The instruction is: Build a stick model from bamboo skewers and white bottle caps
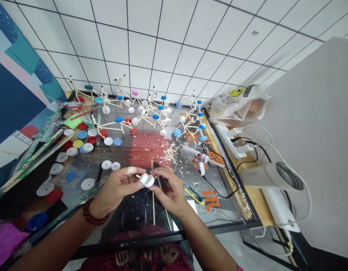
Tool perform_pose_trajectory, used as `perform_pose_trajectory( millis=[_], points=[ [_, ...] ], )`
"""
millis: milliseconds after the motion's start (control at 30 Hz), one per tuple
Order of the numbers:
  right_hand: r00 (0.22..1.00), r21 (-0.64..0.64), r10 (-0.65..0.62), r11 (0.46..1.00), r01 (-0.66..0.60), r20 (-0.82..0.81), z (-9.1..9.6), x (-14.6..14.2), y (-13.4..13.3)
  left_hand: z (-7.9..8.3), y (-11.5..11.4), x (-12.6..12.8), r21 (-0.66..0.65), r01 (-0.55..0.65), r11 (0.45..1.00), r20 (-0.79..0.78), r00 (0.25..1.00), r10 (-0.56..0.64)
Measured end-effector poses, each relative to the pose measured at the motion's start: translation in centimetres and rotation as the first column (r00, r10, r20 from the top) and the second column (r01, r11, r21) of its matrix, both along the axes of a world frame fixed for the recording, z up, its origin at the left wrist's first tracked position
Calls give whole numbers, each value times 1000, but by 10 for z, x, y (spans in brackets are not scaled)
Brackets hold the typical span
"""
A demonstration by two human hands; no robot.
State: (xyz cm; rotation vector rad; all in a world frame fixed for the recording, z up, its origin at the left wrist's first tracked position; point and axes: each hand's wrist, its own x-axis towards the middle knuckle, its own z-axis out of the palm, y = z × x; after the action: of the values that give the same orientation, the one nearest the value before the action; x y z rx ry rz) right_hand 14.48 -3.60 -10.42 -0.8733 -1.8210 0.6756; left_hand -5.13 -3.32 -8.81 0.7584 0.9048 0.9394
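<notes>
My left hand [117, 188], with a bandaged finger and a bead bracelet at the wrist, pinches a white bottle cap [143, 178]. My right hand [168, 188] pinches a second white cap [149, 181] that is pressed against the first. A thin wooden stick [153, 203] hangs down between the two hands, and a short bit of stick shows at the left cap. Both hands hover over a glass table [233, 226] near its front edge.
Stick-and-cap models [145, 111] crowd the far side of the table. Loose coloured caps [78, 145] lie at the left. A glue gun [195, 154] with a black cord, wood shavings [174, 152], snips [193, 194], a power strip [233, 145], a hair dryer [272, 177] and a plastic bag [236, 103] sit at the right.
</notes>
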Motion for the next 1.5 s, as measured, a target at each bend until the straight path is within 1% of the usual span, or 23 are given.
perform_pose_trajectory(
  millis=[67, 167, 233, 300, 333, 367, 433, 467, 500, 567, 633, 733, 800, 900, 1000, 1133, 1167, 1200, 1233, 1300, 1367, 1433, 1500],
  points=[
    [1000, 2, 19, 1000, -18, -20, 3, 0, 0, 2, -2, 3, -27, 8, 1000, 43, 999, -7],
    [996, 37, 86, 996, -86, 2, 6, 2, 0, 6, -6, 8, -102, 26, 994, 110, 994, -15],
    [991, -4, 133, 991, -133, -4, 6, 4, 0, 7, -6, 9, -157, 35, 987, 167, 986, -9],
    [984, -105, 136, 983, -148, -113, 2, 6, 1, 7, -4, 8, -213, 12, 977, 225, 974, 37],
    [972, -158, 88, 980, -124, -216, -1, 8, 2, 7, -2, 7, -237, -26, 971, 244, 966, 86],
    [945, -213, 5, 974, -79, -328, -4, 10, 3, 8, 1, 5, -256, -79, 964, 256, 955, 146],
    [851, -321, -201, 946, 40, -485, -12, 14, 8, 9, 6, 1, -273, -206, 940, 278, 918, 282],
    [815, -370, -287, 924, 97, -504, -15, 15, 11, 10, 9, -1, -278, -262, 924, 289, 895, 341],
    [797, -407, -347, 902, 140, -494, -17, 16, 13, 11, 11, -3, -288, -300, 910, 298, 875, 383],
    [800, -460, -381, 875, 151, -462, -19, 16, 17, 14, 13, -6, -324, -337, 884, 308, 846, 435],
    [797, -496, -351, 865, 75, -492, -16, 13, 18, 16, 14, -7, -371, -346, 862, 310, 829, 466],
    [741, -533, -266, 834, -144, -616, -12, 7, 18, 18, 14, -4, -442, -354, 824, 307, 804, 510],
    [714, -529, -219, 813, -243, -665, -12, 3, 17, 19, 14, -2, -500, -352, 791, 289, 793, 536],
    [726, -534, -192, 800, -274, -660, -16, 0, 15, 20, 14, 1, -549, -332, 767, 265, 801, 536],
    [720, -541, -193, 790, -289, -667, -19, -1, 14, 21, 14, 1, -536, -306, 787, 272, 820, 504],
    [667, -494, -148, 788, -366, -730, -18, -2, 14, 20, 14, 0, -520, -290, 803, 281, 830, 481],
    [668, -480, -130, 794, -372, -733, -18, -1, 14, 19, 13, 0, -519, -289, 805, 280, 832, 479],
    [689, -470, -108, 805, -362, -716, -18, -1, 14, 19, 12, 0, -519, -286, 806, 276, 836, 474],
    [735, -463, -81, 821, -334, -673, -18, -1, 13, 17, 12, 0, -518, -279, 809, 273, 842, 466],
    [858, -435, -37, 873, -221, -512, -19, -1, 11, 13, 9, 1, -507, -245, 826, 274, 863, 424],
    [947, -349, -35, 934, -83, -320, -18, -3, 7, 9, 6, 3, -472, -199, 859, 275, 892, 358],
    [979, -233, -63, 972, 17, -191, -17, -5, 3, 4, 2, 5, -409, -157, 899, 272, 919, 284],
    [988, -150, -83, 987, 63, -132, -14, -7, 1, 1, -3, 8, -332, -130, 934, 250, 943, 220]
  ],
)
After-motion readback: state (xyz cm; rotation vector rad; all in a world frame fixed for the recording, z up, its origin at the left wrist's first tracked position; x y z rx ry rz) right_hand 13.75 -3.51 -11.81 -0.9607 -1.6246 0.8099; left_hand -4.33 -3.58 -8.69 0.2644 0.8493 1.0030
